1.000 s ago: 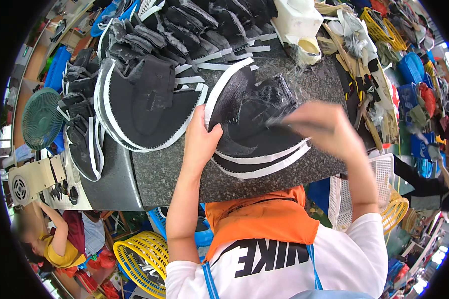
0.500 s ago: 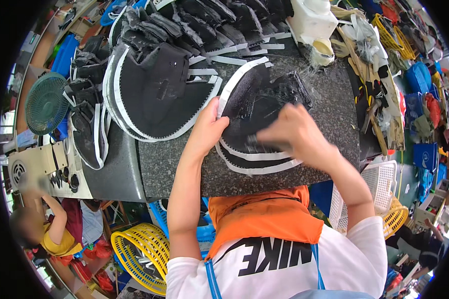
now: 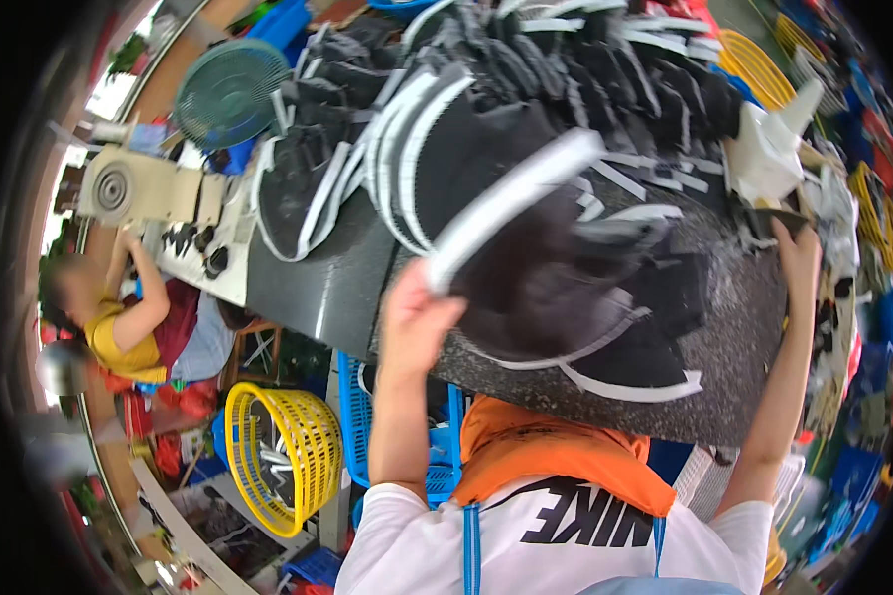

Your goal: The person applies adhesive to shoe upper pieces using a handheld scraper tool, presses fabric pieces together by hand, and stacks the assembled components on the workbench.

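Note:
My left hand (image 3: 414, 319) pinches the white-edged rim of a black, curved fabric piece (image 3: 536, 288), which looks like a shoe upper. This piece is raised and smeared by motion. Beneath it, another black piece with white edging (image 3: 637, 359) lies on the dark stone tabletop (image 3: 754, 327). At the right, my right hand (image 3: 800, 260) is closed at the mouth of a white plastic container (image 3: 764, 157). Its fingers appear to hold a small brush, mostly hidden there. A stack of similar black pieces (image 3: 496, 134) fans out beyond my left hand.
More black pieces (image 3: 303, 188) are heaped at the left and along the back. A green fan (image 3: 230, 94) stands far left, near a seated person in yellow (image 3: 129, 332). Yellow (image 3: 283, 456) and blue baskets (image 3: 355, 416) stand below the table's front edge.
My right hand has moved from the black piece to the white container at the right. My left hand has lifted a piece off the table. The whole view has shifted and tilted.

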{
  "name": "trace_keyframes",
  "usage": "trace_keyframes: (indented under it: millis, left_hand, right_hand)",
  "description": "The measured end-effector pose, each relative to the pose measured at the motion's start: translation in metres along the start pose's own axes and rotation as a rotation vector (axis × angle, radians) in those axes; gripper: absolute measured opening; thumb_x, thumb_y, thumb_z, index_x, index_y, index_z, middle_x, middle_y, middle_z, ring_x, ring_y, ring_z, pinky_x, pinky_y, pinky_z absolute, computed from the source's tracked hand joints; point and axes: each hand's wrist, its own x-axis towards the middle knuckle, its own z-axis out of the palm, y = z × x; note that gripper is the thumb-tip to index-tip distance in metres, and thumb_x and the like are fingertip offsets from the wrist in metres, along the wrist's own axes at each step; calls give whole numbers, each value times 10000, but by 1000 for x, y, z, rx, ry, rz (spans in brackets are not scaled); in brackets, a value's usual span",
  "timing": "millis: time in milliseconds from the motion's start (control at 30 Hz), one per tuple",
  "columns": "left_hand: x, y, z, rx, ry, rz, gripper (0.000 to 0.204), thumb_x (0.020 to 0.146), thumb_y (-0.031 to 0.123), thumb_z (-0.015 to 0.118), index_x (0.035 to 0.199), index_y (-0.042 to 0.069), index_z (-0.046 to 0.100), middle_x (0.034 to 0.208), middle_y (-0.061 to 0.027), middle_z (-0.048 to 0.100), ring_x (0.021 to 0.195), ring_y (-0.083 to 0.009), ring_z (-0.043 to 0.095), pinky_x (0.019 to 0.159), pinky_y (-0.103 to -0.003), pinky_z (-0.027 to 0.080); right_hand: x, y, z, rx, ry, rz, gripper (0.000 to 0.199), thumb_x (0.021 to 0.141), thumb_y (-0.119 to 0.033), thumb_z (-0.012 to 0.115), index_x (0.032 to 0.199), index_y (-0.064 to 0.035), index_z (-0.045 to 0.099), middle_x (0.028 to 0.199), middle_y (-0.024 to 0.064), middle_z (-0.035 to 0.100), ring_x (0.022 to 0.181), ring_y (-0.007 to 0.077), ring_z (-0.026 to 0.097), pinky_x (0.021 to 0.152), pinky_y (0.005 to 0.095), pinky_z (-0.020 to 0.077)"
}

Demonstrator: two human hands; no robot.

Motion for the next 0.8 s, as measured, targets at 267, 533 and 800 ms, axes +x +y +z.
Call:
trace_keyframes:
  millis: [267,533,800]
  left_hand:
    - [58,58,-273,219,643,532,579,789,-92,615,1342,-20,462,1247,-131,577,1147,-259,553,1016,-374,431]
    - [38,-22,111,1134,-454,742,580,680,151,801,1202,43,575,1242,-171,548,1177,-360,510,1006,-453,410]
    - [20,-87,181,1033,-979,813,564,792,378,734,1225,46,589,1307,-184,515,1279,-403,434,1097,-531,324]
  right_hand:
    - [24,-12,22,-168,10,-30,404,876,-370,665,839,32,653,729,250,617,701,414,625,616,476,453]
    - [-32,-54,-15,288,130,177,285,872,-131,606,1137,-59,681,759,31,657,601,82,560,561,276,464]
    - [-76,-107,6,563,-360,157,212,875,-65,648,1080,-47,703,834,50,688,673,91,598,615,252,489]
